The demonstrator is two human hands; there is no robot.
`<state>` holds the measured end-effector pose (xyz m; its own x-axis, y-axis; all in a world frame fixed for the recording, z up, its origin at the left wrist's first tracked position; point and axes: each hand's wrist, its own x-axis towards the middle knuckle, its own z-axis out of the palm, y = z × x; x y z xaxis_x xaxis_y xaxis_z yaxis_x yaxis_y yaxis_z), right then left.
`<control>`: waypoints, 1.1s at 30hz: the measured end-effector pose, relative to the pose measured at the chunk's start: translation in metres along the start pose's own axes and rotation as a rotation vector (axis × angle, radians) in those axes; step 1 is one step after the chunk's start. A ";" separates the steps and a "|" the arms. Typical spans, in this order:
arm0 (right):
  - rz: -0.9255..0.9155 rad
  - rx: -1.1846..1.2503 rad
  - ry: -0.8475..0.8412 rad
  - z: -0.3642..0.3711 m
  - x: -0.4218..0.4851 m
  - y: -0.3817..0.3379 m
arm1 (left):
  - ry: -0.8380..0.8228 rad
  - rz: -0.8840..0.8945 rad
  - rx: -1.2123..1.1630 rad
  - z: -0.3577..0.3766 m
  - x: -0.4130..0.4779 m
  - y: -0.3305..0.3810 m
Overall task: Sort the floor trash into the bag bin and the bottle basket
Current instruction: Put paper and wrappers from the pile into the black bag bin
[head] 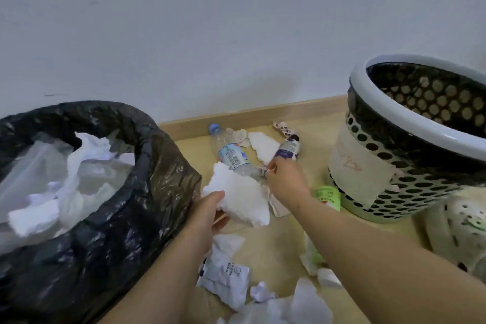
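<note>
Where foam (pixel 238 198) overlaps, bottle (pixel 231 156) partly hidden

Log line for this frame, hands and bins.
left hand: holds white foam piece beside bag bin | right hand: at scraps by clear bottle, grip unclear | bottle basket: standing at right

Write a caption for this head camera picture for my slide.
Left hand holds a white foam chunk beside the black bag bin; right hand reaches by a clear bottle, perforated basket nearby.
</note>
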<state>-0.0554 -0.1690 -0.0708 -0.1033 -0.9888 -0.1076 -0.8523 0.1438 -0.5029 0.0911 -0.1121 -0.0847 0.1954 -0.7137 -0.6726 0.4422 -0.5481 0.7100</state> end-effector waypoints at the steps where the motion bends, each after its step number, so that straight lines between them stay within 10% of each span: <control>1: -0.054 -0.076 -0.009 0.003 0.017 -0.005 | -0.004 -0.002 -0.003 -0.002 0.005 0.002; 10: 0.021 -0.203 -0.271 0.051 0.089 -0.009 | -0.016 -0.014 -0.035 -0.008 0.028 0.012; 17: -0.086 -0.424 -0.106 0.046 0.012 0.017 | 0.000 -0.098 -0.018 -0.014 0.008 0.006; 30: 0.136 -0.182 -0.134 0.028 -0.057 0.048 | 0.076 -0.022 0.191 -0.027 -0.037 -0.004; 33: 0.263 0.244 -0.055 0.010 -0.055 0.038 | 0.039 0.007 0.289 -0.015 -0.045 0.002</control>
<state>-0.0768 -0.1089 -0.0926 -0.2691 -0.9141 -0.3033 -0.6524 0.4047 -0.6408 0.0968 -0.0749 -0.0561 0.2333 -0.7035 -0.6713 0.1740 -0.6490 0.7406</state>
